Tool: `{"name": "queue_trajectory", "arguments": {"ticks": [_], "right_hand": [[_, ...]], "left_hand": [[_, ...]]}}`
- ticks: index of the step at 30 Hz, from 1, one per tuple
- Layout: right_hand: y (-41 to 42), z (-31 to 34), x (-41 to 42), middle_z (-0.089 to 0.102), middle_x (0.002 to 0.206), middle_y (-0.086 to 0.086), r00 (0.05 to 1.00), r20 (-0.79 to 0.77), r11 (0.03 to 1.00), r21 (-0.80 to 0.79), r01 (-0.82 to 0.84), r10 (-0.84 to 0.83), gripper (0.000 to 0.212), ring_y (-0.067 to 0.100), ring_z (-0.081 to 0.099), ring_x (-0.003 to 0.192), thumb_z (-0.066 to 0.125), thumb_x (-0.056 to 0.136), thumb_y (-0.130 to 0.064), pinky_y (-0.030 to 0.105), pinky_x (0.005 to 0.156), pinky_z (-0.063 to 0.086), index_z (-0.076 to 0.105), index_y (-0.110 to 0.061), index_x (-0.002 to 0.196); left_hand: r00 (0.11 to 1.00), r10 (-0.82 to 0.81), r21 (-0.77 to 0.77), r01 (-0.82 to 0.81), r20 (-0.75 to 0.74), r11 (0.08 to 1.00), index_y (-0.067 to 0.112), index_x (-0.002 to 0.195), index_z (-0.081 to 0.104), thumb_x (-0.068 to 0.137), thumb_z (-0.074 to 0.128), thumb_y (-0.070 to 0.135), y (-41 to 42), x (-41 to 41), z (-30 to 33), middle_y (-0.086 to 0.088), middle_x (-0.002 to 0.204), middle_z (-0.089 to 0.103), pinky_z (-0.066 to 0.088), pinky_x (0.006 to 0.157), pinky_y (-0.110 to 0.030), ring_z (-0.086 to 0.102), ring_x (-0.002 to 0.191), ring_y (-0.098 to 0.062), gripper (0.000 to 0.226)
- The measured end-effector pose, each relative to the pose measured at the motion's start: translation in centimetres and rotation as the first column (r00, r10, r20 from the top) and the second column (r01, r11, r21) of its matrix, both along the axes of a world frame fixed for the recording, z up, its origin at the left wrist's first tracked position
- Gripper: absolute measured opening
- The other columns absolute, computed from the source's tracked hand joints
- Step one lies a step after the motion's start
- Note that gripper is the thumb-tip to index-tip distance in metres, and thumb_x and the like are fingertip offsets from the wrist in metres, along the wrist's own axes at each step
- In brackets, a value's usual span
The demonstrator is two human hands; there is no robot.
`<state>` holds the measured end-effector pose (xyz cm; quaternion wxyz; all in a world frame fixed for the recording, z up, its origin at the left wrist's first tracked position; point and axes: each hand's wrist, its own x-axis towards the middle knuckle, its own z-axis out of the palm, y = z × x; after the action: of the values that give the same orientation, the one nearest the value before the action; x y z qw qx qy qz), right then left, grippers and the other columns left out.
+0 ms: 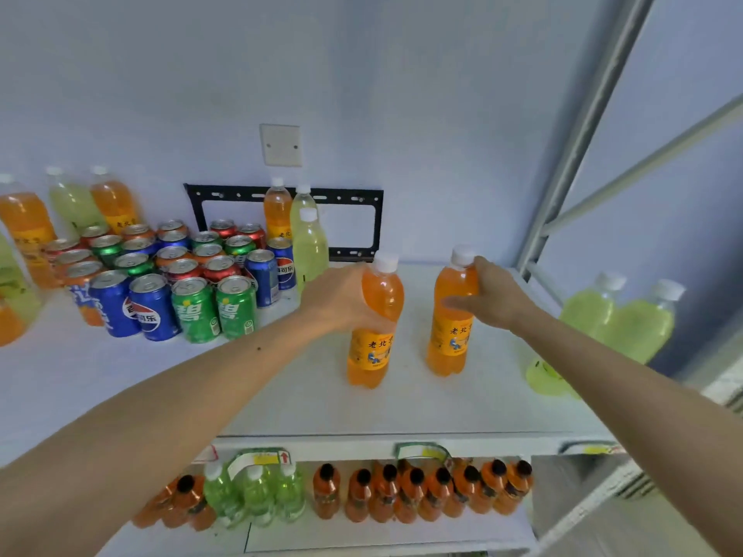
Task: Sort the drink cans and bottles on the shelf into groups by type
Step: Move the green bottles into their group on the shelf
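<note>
Gripping two orange bottles upright on the white shelf (402, 408), one apiece: left hand (337, 301) wrapped round the shoulder of the left orange bottle (372, 343), right hand (496, 297) closed on the neck of the right orange bottle (450, 335), bare shelf between them and nearer, toward the front edge. Beyond the right hand, two yellow-green bottles (619, 319) by the shelf's end frame; left of and beyond the left hand, a cluster of cans (173, 275) too packed to count, and farther back three more upright bottles (299, 223) against the wall.
</note>
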<state>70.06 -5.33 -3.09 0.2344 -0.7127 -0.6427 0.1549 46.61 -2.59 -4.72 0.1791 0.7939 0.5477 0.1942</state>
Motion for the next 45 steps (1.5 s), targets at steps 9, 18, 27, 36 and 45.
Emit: {"name": "queue_trajectory", "arguments": {"ticks": [9,18,27,36,45], "right_hand": [[-3.4,-0.8,1.2,0.059,0.119,0.007,0.998,-0.041,0.999,0.018,-0.041,0.042,0.058,0.019,0.055,0.1,0.076,0.08,-0.03,0.027,0.076,0.041,0.048,-0.012,0.128],[-2.8,-0.9,1.1,0.054,0.124,0.007,0.997,0.024,0.996,-0.046,-0.071,0.072,0.072,0.02,0.053,0.103,0.077,0.076,-0.038,0.028,0.076,0.044,0.04,-0.014,0.133],[-2.0,2.2,1.2,0.053,0.13,0.008,0.989,0.077,0.99,-0.062,-0.125,0.13,0.091,0.024,0.055,0.11,0.081,0.069,-0.047,0.03,0.079,0.047,0.034,-0.014,0.139],[1.2,8.3,-2.2,0.051,0.136,0.004,0.955,0.14,0.953,0.124,-0.278,0.26,0.082,0.021,0.052,0.118,0.074,0.075,-0.051,0.032,0.093,0.044,0.039,-0.016,0.14],[12.0,10.3,-9.0,0.048,0.138,0.007,0.887,0.273,0.922,0.002,-0.386,0.371,0.078,0.025,0.048,0.123,0.073,0.08,-0.046,0.034,0.099,0.042,0.038,-0.014,0.141]], "left_hand": [[0.995,0.009,-0.026,-0.012,-0.103,1.0,0.031,0.117,0.05,0.047,0.079,0.064,-0.4,4.2,-1.0,0.01,0.104,0.062,0.056,0.077,-0.035,0.061,0.093,-0.014,0.082],[0.977,-0.132,-0.145,0.108,-0.169,0.983,0.032,0.133,0.045,0.054,0.086,0.055,0.3,3.2,0.2,0.007,0.128,0.059,0.051,0.093,-0.038,0.057,0.116,-0.018,0.091],[0.953,-0.117,-0.143,0.079,-0.281,0.987,0.022,0.137,0.041,0.062,0.085,0.051,0.3,1.3,0.7,0.003,0.132,0.058,0.051,0.095,-0.041,0.057,0.115,-0.018,0.091],[0.965,0.013,-0.071,-0.033,-0.263,0.997,0.016,0.138,0.043,0.076,0.079,0.042,0.7,-4.0,2.1,-0.003,0.139,0.053,0.047,0.1,-0.039,0.053,0.123,-0.02,0.077],[0.971,0.136,0.044,-0.13,-0.195,0.991,0.017,0.126,0.045,0.067,0.083,0.045,7.4,-9.2,2.7,-0.001,0.12,0.058,0.051,0.087,-0.039,0.057,0.105,-0.019,0.076]]}}
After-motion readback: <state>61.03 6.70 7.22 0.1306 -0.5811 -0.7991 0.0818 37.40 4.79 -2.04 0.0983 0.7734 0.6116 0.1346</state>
